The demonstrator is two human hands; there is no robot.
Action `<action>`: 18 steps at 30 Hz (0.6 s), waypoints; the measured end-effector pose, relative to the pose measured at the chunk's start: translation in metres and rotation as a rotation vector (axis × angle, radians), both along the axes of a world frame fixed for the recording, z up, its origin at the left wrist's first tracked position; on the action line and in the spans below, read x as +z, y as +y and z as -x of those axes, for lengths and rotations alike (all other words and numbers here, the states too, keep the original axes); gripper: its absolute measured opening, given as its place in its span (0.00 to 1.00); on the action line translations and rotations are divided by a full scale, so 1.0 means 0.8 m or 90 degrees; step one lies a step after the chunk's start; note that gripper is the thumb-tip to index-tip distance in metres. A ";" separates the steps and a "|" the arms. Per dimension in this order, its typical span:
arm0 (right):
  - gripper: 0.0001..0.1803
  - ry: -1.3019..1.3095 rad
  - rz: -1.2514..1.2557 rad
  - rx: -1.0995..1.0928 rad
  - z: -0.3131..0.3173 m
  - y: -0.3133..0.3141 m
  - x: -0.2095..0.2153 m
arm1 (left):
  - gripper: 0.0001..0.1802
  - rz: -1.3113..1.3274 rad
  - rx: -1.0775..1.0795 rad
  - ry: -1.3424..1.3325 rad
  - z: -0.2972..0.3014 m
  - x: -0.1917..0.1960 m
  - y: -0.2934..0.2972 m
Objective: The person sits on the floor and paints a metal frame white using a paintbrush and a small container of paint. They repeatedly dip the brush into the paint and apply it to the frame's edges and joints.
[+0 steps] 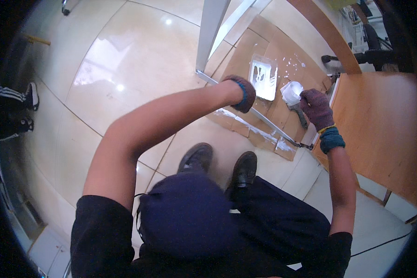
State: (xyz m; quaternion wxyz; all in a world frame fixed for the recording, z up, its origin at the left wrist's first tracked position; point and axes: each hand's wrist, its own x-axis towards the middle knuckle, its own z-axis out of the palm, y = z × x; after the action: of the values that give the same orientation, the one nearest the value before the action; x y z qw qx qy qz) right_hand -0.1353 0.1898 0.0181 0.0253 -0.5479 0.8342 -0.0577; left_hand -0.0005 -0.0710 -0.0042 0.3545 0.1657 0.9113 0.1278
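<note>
My right hand (pixel 316 109), in a dark maroon knitted glove with a teal cuff, has its fingers closed at the rim of a small white tub (pixel 292 92). Below the tub, close to that hand, lies a dark grey handle-like tool (pixel 299 116). A clear shallow tray (pixel 264 76) smeared with white paint is just left of the tub. My left hand (pixel 243 94), gloved alike, is bent down over a thin metal bar (pixel 268 123) of a white frame. Its fingers are hidden, and I cannot tell whether it grips the bar.
Paint-spotted cardboard (pixel 282 41) covers the floor under the tray. A white frame leg (pixel 211 37) rises ahead. A wooden panel (pixel 380 134) stands at right. My dark shoes (pixel 243 169) are on pale tiles. Another person's shoe (pixel 31 96) shows far left. A black cable (pixel 380 243) crosses the lower right.
</note>
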 end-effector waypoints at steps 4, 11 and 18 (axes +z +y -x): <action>0.12 -0.043 0.017 0.030 -0.001 -0.013 -0.006 | 0.14 0.128 -0.081 0.091 0.036 0.033 -0.009; 0.11 -0.031 -0.012 0.022 -0.009 -0.008 -0.010 | 0.13 0.277 0.234 -0.021 0.157 -0.012 0.001; 0.09 -0.023 -0.092 0.026 -0.006 0.003 -0.011 | 0.24 -0.060 0.671 -0.062 0.111 -0.123 0.023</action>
State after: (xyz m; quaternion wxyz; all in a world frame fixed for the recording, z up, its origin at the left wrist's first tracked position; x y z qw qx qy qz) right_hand -0.1308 0.1922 0.0093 0.0810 -0.5606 0.8241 -0.0063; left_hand -0.0890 -0.0529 -0.1028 0.2760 -0.3053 0.8467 0.3373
